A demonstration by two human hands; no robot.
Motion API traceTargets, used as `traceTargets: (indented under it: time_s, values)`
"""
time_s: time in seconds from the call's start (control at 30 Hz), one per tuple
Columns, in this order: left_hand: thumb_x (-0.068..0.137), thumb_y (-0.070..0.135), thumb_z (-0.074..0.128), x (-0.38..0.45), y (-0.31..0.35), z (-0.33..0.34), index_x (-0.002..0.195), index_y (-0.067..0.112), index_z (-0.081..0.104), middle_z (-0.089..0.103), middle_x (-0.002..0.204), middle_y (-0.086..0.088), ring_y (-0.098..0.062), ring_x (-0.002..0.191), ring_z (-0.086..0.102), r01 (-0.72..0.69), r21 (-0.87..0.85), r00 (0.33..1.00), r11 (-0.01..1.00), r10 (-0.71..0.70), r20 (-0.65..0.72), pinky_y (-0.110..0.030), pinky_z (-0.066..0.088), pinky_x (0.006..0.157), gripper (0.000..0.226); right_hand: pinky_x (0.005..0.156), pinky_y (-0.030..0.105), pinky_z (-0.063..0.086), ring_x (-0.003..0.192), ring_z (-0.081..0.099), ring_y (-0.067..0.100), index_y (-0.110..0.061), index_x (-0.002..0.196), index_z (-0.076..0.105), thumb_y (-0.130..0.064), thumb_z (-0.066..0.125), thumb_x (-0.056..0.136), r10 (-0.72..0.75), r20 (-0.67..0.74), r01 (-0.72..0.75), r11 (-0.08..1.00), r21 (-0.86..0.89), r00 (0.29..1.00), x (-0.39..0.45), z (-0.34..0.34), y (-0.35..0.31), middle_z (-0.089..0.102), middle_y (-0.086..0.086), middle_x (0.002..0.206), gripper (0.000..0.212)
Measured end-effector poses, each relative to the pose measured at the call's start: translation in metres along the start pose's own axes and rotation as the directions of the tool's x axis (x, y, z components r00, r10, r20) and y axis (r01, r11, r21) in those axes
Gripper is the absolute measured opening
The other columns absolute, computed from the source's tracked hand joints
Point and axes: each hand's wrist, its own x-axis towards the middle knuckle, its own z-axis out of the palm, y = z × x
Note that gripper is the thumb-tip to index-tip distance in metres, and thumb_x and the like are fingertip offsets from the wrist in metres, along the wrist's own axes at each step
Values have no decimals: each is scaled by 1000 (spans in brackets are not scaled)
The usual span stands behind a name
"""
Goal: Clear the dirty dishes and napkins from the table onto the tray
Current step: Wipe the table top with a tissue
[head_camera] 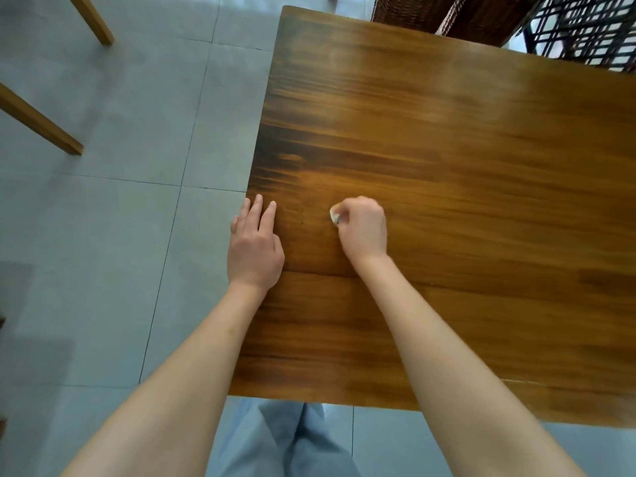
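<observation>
left grip (255, 241) flat, right grip (363, 228) fisted

The table (464, 208) is warm amber-brown wood with dark streaky grain, darkest near its left edge and paler where light glares toward the far side. The floor (113, 208) is pale grey-blue tile crossed by thin dark grout lines. The legs (41, 122) at left are lighter honey-yellow wood. The chairs (481, 15) beyond the table are dark brown wicker weave; beside them a black lattice (592, 32) shows white gaps. The trousers (289, 445) are faded light blue. The napkin (334, 215) (mostly covered) is off-white.
</observation>
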Motion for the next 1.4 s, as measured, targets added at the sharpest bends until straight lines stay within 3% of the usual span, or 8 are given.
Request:
traceTargets:
  time_s: [0.13, 0.43, 0.57, 0.7, 1.0, 1.2, 1.33, 1.4]
  values:
    - [93, 11, 47, -1, 0, 1, 137, 10, 45, 39, 145, -12, -31, 137, 31, -51, -13, 999, 999, 51, 10, -37, 20, 109, 44, 76, 21, 45, 92, 60, 18, -7, 98, 70, -9, 56, 91, 147, -82, -145, 989, 25, 986, 25, 5, -13, 67, 8, 98, 16]
    - [94, 12, 46, -2, 0, 0, 138, 11, 44, 38, 147, -10, -28, 138, 29, -29, -19, 999, 999, 29, 17, -40, 26, 110, 45, 62, 25, 50, 78, 60, 21, -3, 86, 73, 5, 64, 81, -124, 18, 123, 990, 67, 992, -96, 8, -3, 68, 10, 79, 13]
    - [94, 11, 45, -2, 1, -1, 138, 11, 44, 38, 147, -10, -28, 139, 28, -29, -35, 999, 999, 29, 15, -40, 25, 110, 44, 67, 29, 47, 84, 58, 25, -2, 89, 72, 8, 57, 82, 30, -22, -30, 1000, 3, 999, -72, -8, 25, 67, 11, 84, 20]
    - [95, 12, 45, -2, 1, -1, 139, 12, 44, 37, 147, -9, -28, 139, 28, -25, -41, 1000, 999, 26, 10, -40, 26, 110, 44, 72, 19, 39, 91, 55, 18, -6, 97, 71, -2, 51, 91, 205, -126, -205, 979, 15, 970, -48, -2, 23, 67, 8, 93, 22]
    - [95, 13, 44, -4, 1, -1, 139, 12, 43, 36, 148, -9, -28, 139, 27, -20, -48, 1000, 999, 21, 15, -41, 27, 110, 44, 61, 32, 52, 78, 60, 26, -1, 86, 73, 10, 63, 78, -26, -3, 26, 999, -24, 1000, -110, -14, 34, 67, 12, 79, 17]
    - [95, 13, 44, -3, -1, 1, 139, 12, 44, 37, 148, -9, -29, 139, 28, -28, -55, 1000, 998, 28, 3, -41, 28, 109, 44, 71, 27, 45, 88, 57, 24, -4, 93, 72, 7, 53, 85, 252, -147, -259, 966, -26, 956, -93, -21, 48, 68, 10, 89, 23]
    - [95, 13, 45, -4, -1, 0, 139, 12, 44, 37, 147, -9, -28, 138, 29, -25, -49, 1000, 998, 26, 6, -40, 28, 109, 44, 53, 29, 48, 68, 59, 26, -1, 75, 71, 17, 65, 70, -3, -80, 3, 1000, 3, 997, -137, -13, 29, 65, 11, 69, 19]
    - [95, 13, 45, -4, -1, 1, 139, 13, 44, 37, 147, -9, -28, 138, 29, -25, -47, 1000, 999, 25, 7, -40, 28, 109, 44, 52, 29, 48, 66, 59, 28, 0, 74, 71, 17, 68, 67, -30, -70, 30, 1000, 1, 997, -143, -20, 43, 65, 11, 68, 18]
